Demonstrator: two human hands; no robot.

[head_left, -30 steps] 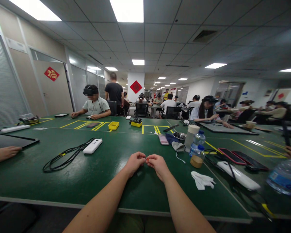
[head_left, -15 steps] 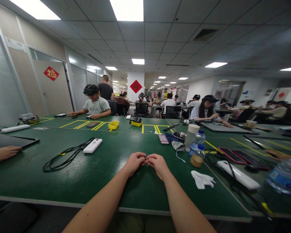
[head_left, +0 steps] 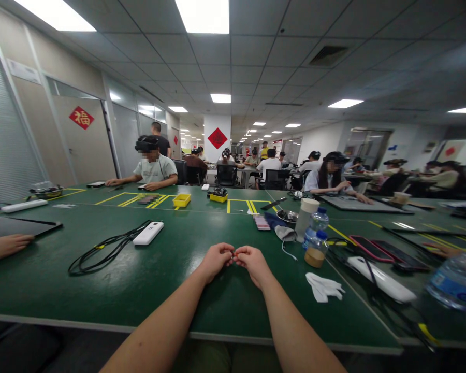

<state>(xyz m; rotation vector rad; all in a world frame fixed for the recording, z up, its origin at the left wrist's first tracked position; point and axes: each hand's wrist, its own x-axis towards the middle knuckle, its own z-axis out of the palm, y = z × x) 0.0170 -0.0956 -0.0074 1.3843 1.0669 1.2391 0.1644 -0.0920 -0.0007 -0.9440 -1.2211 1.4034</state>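
Observation:
My left hand [head_left: 217, 260] and my right hand [head_left: 253, 264] meet fingertip to fingertip just over the green table [head_left: 171, 305]. Both are closed in a pinch, thumbs against index fingers. Something tiny and dark seems to sit between the fingertips, too small and too covered to name. To the right of my right hand lies a crumpled white glove or cloth [head_left: 324, 287]. Left of my left hand is a white power bank [head_left: 148, 233] with a coiled black cable [head_left: 104, 254].
Bottles [head_left: 316, 248], a pale tumbler [head_left: 306, 217] and a grey pouch [head_left: 285, 233] stand or lie to the right. Two yellow bins [head_left: 182, 200] are across the table. A neighbour's hand [head_left: 10, 247] rests at far left. Phones [head_left: 372, 248] and a white device [head_left: 382, 280] lie farther right.
My hands stay in the same pinch. The standing person at the back left has moved left, and at the far right a neighbour's dark flat object has been lowered.

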